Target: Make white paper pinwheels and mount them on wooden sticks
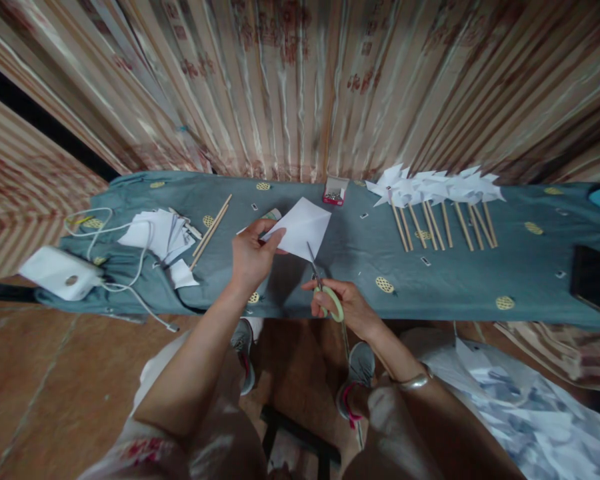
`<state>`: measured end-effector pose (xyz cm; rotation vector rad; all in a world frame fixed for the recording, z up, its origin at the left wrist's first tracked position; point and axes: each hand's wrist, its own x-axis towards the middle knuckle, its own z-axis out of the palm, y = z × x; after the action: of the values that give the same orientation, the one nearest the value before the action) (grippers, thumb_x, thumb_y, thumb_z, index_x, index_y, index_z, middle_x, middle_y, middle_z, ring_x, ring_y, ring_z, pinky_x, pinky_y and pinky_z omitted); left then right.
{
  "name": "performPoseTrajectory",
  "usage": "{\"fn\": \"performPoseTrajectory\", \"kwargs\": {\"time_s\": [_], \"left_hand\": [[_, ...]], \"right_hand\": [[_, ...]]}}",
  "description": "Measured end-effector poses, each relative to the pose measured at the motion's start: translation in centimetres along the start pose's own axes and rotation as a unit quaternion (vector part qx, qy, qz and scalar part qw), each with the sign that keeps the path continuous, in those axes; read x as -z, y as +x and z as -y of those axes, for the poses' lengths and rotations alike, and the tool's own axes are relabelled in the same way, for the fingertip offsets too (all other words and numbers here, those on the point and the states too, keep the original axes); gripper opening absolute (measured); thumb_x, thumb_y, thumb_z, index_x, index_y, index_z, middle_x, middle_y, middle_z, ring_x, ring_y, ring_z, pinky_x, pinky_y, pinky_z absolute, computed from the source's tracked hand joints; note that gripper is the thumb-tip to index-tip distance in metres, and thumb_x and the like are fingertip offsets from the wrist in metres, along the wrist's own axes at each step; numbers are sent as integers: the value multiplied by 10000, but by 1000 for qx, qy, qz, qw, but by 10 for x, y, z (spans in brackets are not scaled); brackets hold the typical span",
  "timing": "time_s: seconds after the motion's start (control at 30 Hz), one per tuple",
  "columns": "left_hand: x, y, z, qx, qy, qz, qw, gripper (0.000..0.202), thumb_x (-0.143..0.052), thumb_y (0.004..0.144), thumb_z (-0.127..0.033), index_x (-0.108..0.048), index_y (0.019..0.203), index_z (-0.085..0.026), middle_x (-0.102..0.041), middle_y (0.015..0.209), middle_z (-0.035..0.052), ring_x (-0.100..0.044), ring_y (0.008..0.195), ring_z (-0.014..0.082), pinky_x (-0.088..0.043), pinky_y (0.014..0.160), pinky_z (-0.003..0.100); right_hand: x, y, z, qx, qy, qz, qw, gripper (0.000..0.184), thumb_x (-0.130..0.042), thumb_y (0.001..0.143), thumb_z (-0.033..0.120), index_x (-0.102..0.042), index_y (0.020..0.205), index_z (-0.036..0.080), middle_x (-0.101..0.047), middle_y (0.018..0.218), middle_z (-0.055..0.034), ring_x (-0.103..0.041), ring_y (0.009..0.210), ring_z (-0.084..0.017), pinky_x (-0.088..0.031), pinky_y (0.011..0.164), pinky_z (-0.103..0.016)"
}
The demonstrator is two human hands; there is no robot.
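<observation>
My left hand (250, 253) pinches a white square of paper (303, 227) by its left corner, above the blue-grey cloth (470, 273) on the low table. My right hand (343, 308) grips green-handled scissors (325, 283). Their blades point up into the paper's lower edge. A row of finished white paper pinwheels (435, 187) on wooden sticks lies at the right back of the cloth. A stack of white paper squares (155, 233) and two loose wooden sticks (211, 227) lie to the left of my left hand.
A white box with cables (60, 272) sits at the cloth's left end. A small pink box of pins (334, 191) stands at the back by the curtain. A dark tablet (595, 280) lies at the far right. Paper scraps (525, 393) cover the floor at right.
</observation>
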<state>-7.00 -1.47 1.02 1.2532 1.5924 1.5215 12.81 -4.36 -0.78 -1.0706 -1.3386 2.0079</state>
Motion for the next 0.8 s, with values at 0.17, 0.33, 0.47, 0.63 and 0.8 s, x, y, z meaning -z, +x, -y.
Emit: {"fn": "performPoseTrajectory", "kwargs": {"time_s": [0.17,0.33,0.47,0.63,0.8], "left_hand": [[0,1,1,-6,-4,1,1000,245,-712,724,-396,-689,787,-160,-680,714,3,-633,518,147,-568,502,242],[0,2,1,-3,-10,-1,1000,259,-717,708,-399,-684,780,-153,-677,701,2,-627,513,144,-563,487,236],[-1,2,1,13,-26,-1,1000,238,-719,695,-379,-680,775,-158,-668,698,-1,-621,518,142,-571,490,245],[-4,-1,-2,37,-40,18,998,276,-746,640,-410,-663,732,-163,-644,660,-5,-608,528,152,-566,471,259],[-7,-3,-5,55,-37,26,997,239,-728,641,-372,-656,734,-165,-660,672,7,-611,551,161,-561,471,260]], "right_hand": [[-1,1,0,-2,-1,-8,1000,557,-794,607,631,-705,885,157,-629,567,26,-536,499,-76,-414,504,-214],[0,2,-4,14,-3,-5,1000,480,-807,634,566,-700,864,159,-624,545,31,-528,483,-74,-400,488,-210],[0,2,-5,12,-3,-4,1000,462,-814,637,543,-696,866,159,-627,539,32,-528,473,-75,-394,479,-207],[2,2,-4,12,-7,-5,1000,494,-778,656,593,-696,883,162,-660,589,11,-552,503,-84,-430,508,-219],[3,2,-2,12,-10,-8,1000,497,-775,655,596,-693,892,167,-651,587,19,-552,507,-87,-434,511,-220]]}}
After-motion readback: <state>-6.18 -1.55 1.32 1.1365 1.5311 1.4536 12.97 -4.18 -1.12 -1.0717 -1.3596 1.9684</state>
